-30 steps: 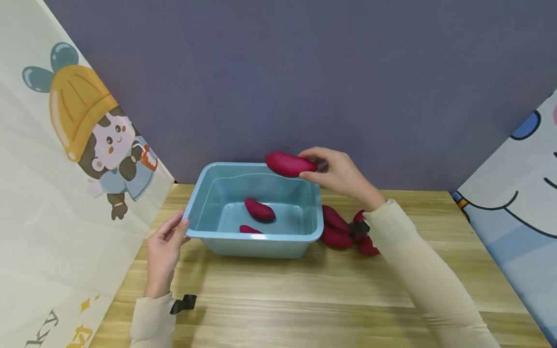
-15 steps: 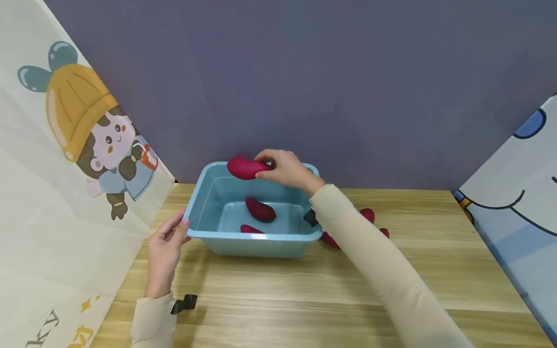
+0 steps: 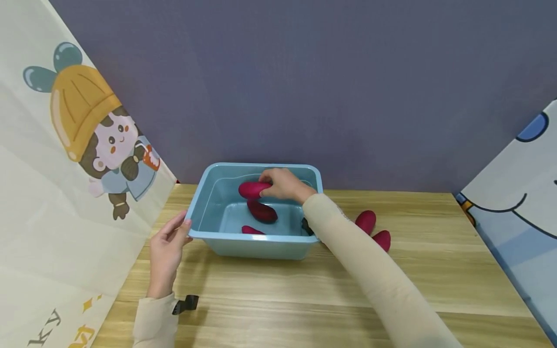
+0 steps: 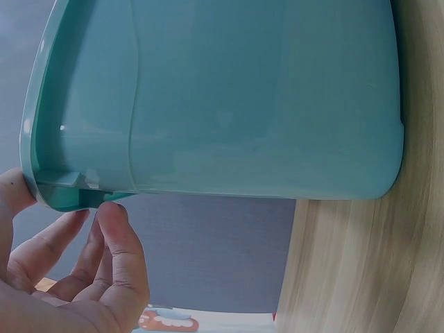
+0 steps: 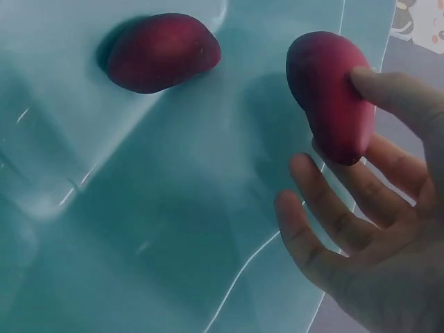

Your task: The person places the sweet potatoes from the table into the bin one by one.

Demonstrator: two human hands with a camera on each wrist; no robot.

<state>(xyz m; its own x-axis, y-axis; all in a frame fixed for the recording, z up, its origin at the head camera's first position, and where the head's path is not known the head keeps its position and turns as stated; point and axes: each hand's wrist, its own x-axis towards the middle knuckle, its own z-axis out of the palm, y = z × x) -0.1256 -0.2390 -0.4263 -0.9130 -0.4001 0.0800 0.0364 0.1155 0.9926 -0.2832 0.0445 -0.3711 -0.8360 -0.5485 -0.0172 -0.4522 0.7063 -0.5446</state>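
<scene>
A light blue plastic tub (image 3: 256, 248) stands on the table. My left hand (image 3: 165, 253) pinches its left front corner, thumb and fingers at the rim (image 4: 31, 132) in the left wrist view. My right hand (image 3: 285, 183) reaches over the back rim into the tub and holds a dark red sweet potato (image 5: 333, 97) between thumb and fingers, above the tub floor. Beneath it, a second sweet potato (image 3: 262, 211) lies on the floor of the tub. Near the front wall another sweet potato (image 3: 251, 230) shows only partly, cut off by the rim.
Right of the tub, two more sweet potatoes (image 3: 366, 222) rest on the wooden table (image 3: 270, 299), partly behind my right sleeve (image 3: 365, 261). A grey-blue panel (image 3: 278, 87) rises behind the tub. Printed cloth (image 3: 39, 193) bounds the left side.
My right hand has carried the sweet potato leftward from over the tub's right rear corner, then lowered it into the tub. The left hand has stayed at the rim.
</scene>
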